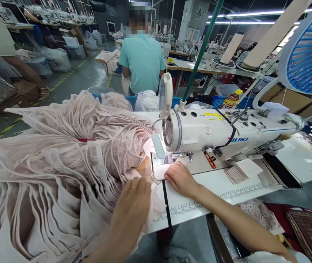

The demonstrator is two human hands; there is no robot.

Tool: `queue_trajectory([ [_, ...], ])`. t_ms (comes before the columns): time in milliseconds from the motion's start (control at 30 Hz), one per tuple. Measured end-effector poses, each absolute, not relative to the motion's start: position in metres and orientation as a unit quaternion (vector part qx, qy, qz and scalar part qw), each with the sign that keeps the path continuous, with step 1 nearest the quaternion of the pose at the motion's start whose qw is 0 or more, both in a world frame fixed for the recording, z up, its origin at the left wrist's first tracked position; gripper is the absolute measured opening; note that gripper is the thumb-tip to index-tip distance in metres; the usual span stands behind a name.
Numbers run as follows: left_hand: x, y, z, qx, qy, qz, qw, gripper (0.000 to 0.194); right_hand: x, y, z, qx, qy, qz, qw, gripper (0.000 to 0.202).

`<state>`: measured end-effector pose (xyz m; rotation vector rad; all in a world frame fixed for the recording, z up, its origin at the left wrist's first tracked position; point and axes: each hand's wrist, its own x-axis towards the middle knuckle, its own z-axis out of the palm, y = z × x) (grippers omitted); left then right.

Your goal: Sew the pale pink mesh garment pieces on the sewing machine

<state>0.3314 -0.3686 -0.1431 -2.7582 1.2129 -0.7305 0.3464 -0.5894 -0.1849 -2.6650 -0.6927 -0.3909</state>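
Observation:
A white JUKI sewing machine [200,131] stands before me, its lamp lighting the needle area and metal plate [160,170]. My left hand [134,201] is beside the machine bed, fingers bent together over a pale pink fabric piece [157,206]; its fingertips are partly hidden. A large heap of layered pale pink fabric pieces [90,157] with lacy parts lies left of that hand. My right hand [180,179] rests at the right edge of the plate, just in front of the presser foot. Its fingers are curled and pressed together; whatever they pinch is too small to make out.
A stack of small cards [243,170] lies on the table right of my right hand. A printed ruler strip [219,199] runs along the front edge. Behind the machine are a bottle [231,98], a blue fan [309,51] and a person in a teal shirt [142,62].

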Motion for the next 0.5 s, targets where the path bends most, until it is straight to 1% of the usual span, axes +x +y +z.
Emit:
queue_trajectory([
  [67, 0.319, -0.351, -0.143, -0.896, 0.353, -0.266, 0.050, 0.027, 0.345, -0.566, -0.179, -0.919, -0.262, -0.103, 0.277, 0.022],
  [100, 0.314, -0.344, -0.144, -0.901, 0.348, -0.250, 0.064, 0.025, 0.344, -0.554, -0.178, -0.906, -0.267, -0.088, 0.316, 0.025],
  [167, 0.304, -0.334, -0.147, -0.912, 0.355, -0.192, 0.078, 0.025, 0.342, -0.532, -0.178, -0.888, -0.283, -0.049, 0.358, 0.054],
  [200, 0.300, -0.331, -0.149, -0.915, 0.361, -0.164, 0.073, 0.025, 0.340, -0.524, -0.180, -0.887, -0.289, -0.023, 0.359, 0.067],
  [233, 0.297, -0.327, -0.151, -0.915, 0.372, -0.144, 0.060, 0.025, 0.337, -0.518, -0.182, -0.889, -0.295, 0.005, 0.350, 0.071],
  [267, 0.294, -0.323, -0.154, -0.910, 0.391, -0.131, 0.037, 0.022, 0.333, -0.515, -0.183, -0.891, -0.303, 0.034, 0.336, 0.064],
  [333, 0.292, -0.314, -0.160, -0.885, 0.452, -0.106, -0.016, 0.016, 0.323, -0.516, -0.184, -0.892, -0.318, 0.080, 0.313, 0.031],
  [367, 0.292, -0.309, -0.164, -0.868, 0.487, -0.091, -0.040, 0.016, 0.317, -0.519, -0.183, -0.888, -0.323, 0.089, 0.315, 0.016],
  [400, 0.293, -0.303, -0.167, -0.849, 0.519, -0.075, -0.063, 0.019, 0.312, -0.523, -0.181, -0.881, -0.327, 0.090, 0.330, 0.009],
  [500, 0.298, -0.284, -0.172, -0.812, 0.557, -0.051, -0.166, 0.030, 0.297, -0.535, -0.172, -0.840, -0.321, 0.076, 0.431, 0.013],
])
